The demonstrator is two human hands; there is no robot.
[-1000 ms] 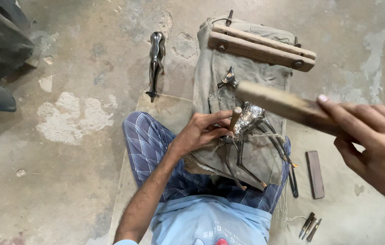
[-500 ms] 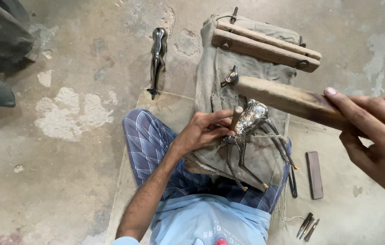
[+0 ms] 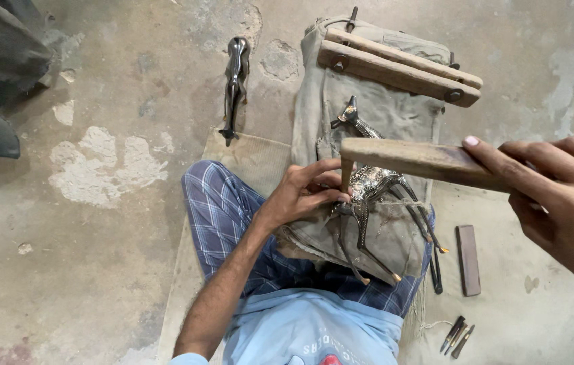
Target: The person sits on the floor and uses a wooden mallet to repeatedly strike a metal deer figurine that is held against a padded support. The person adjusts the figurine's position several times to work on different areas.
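Pinching a small punch [image 3: 346,177] upright, the fingers [image 3: 314,177] of the left hand [image 3: 300,196] set its tip on a metal animal figure [image 3: 375,196] lying on cloth across the lap. The right hand [image 3: 557,196] is clenched on a wooden mallet [image 3: 415,157] poised over the punch. The strike appears imminent, calling for a square blow.

A silvery, engraved metal animal figurine [image 3: 376,186] lies on its side on a grey cloth over the lap, its thin legs pointing toward the body. A short chisel [image 3: 346,174] stands upright against it. A long wooden mallet [image 3: 409,157] hangs level just above the chisel's top.
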